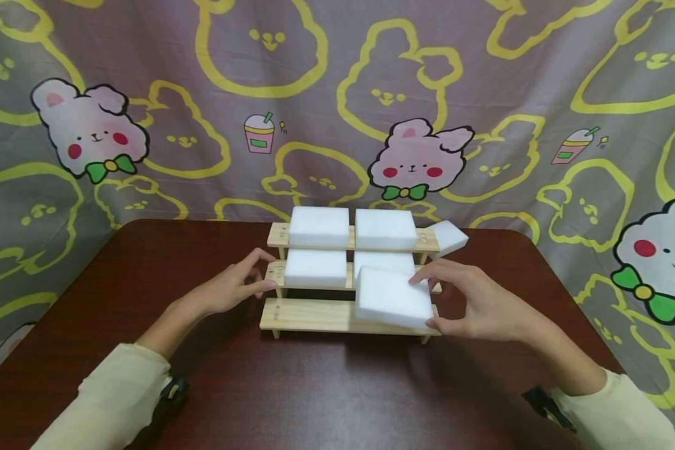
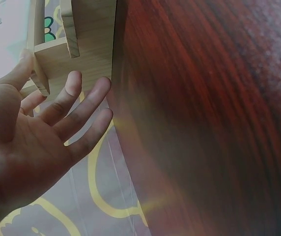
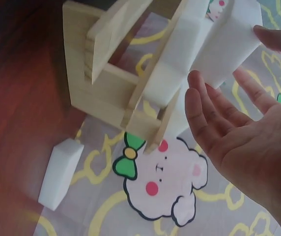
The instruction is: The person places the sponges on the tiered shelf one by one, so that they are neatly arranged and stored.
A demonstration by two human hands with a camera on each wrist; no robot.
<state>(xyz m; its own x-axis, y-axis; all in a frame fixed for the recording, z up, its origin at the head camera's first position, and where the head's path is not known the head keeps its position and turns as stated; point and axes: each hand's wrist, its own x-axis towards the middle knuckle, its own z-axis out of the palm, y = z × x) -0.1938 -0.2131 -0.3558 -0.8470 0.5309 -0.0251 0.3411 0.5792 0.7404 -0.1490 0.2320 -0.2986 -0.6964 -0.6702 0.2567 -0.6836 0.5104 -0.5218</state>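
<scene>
Right of centre in the head view, my right hand [image 1: 484,303] pinches a white foam block [image 1: 390,297] by its right side between thumb and fingers. The block is tilted over the lowest shelf of a three-tier wooden stand [image 1: 309,315] and overlaps a block on the middle tier. At the stand's left end, my left hand [image 1: 233,287] holds the end of the middle plank between thumb and index finger. Its other fingers spread loosely in the left wrist view [image 2: 84,110]. Two foam blocks [image 1: 319,226] sit on the top tier and two [image 1: 315,267] on the middle one.
Another white foam block [image 1: 450,237] lies on the dark red-brown table [image 1: 337,387] behind the stand's right end. A curtain [image 1: 326,112] with rabbit drawings hangs behind the table and along its sides.
</scene>
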